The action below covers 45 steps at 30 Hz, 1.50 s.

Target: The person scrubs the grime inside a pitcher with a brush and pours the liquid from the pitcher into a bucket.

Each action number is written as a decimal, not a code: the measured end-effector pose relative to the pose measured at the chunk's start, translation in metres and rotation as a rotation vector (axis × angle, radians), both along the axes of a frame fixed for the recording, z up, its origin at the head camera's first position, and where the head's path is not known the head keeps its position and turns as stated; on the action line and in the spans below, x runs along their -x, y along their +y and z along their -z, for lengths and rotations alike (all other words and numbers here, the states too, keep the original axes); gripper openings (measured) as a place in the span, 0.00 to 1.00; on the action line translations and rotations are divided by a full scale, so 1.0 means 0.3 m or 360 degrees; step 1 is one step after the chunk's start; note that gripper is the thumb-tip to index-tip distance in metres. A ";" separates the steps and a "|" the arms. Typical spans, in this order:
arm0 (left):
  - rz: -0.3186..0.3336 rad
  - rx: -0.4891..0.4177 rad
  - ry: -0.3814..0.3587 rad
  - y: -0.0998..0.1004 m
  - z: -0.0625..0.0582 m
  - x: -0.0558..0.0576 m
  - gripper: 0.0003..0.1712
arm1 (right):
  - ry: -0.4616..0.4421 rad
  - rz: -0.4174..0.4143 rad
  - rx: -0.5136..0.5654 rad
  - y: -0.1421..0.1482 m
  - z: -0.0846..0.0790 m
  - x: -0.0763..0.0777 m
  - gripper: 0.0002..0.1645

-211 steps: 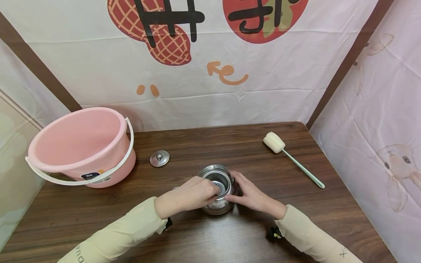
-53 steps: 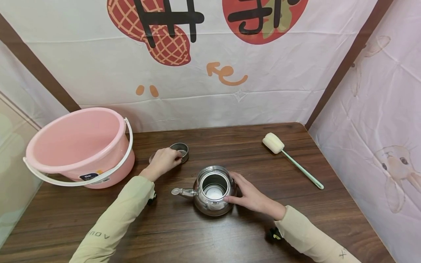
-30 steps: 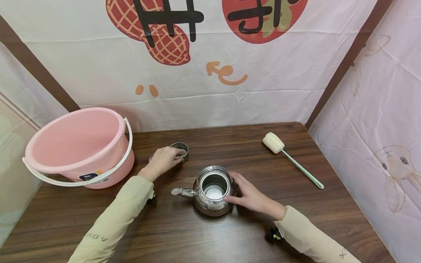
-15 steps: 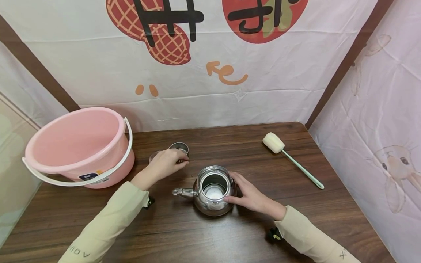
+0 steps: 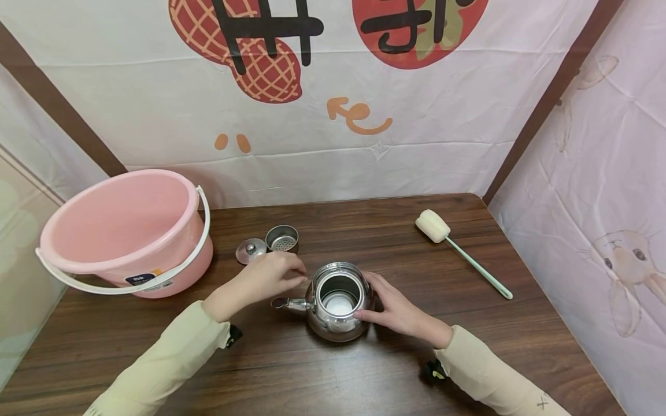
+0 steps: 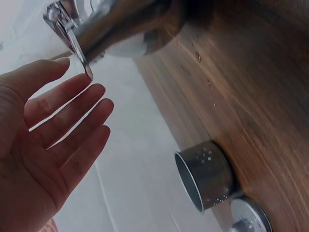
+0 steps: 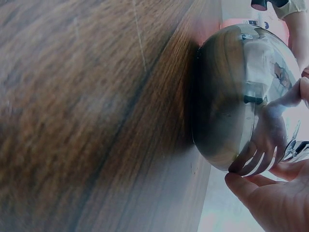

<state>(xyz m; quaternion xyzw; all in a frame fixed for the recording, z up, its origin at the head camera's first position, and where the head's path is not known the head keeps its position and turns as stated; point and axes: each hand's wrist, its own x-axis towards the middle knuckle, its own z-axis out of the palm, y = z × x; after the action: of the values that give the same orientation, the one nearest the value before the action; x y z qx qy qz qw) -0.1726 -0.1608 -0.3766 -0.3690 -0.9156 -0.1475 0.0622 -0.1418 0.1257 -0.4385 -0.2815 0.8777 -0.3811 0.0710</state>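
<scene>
A stainless steel teapot (image 5: 338, 330) stands on the table without its lid, its spout pointing left. My right hand (image 5: 398, 306) holds it from the right, thumb near the rim and fingers around the side; fingertips (image 7: 237, 186) meet the shiny body in the right wrist view. My left hand (image 5: 260, 280) is in the air just left of the pot, above the spout (image 5: 295, 304). Its fingers are loosely extended with nothing in them, as the left wrist view shows. Behind it the perforated strainer (image 6: 210, 171) sits upright beside the knobbed lid (image 5: 250, 249).
A pink bucket (image 5: 205, 260) with a white handle takes up the left side. A sponge brush (image 5: 433, 226) with a pale green stick lies at the back right of the wooden table (image 5: 364, 228). Small water drops (image 6: 198, 57) dot the wood.
The strainer came out of the teapot and now stands beside the lid. My left hand has let go of it and moved right and nearer, toward the spout. My right hand stays on the pot.
</scene>
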 end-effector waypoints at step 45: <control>0.0151 -0.0156 -0.0189 0.000 0.088 -0.104 0.10 | 0.0146 -0.0015 0.0166 0.037 -0.042 0.024 0.40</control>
<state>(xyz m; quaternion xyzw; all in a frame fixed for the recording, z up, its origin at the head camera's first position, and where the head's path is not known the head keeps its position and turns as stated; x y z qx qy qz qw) -0.1414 -0.1607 -0.4032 -0.3992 -0.8908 -0.2163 0.0188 -0.1491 0.1369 -0.4259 -0.3060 0.8578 -0.4126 0.0177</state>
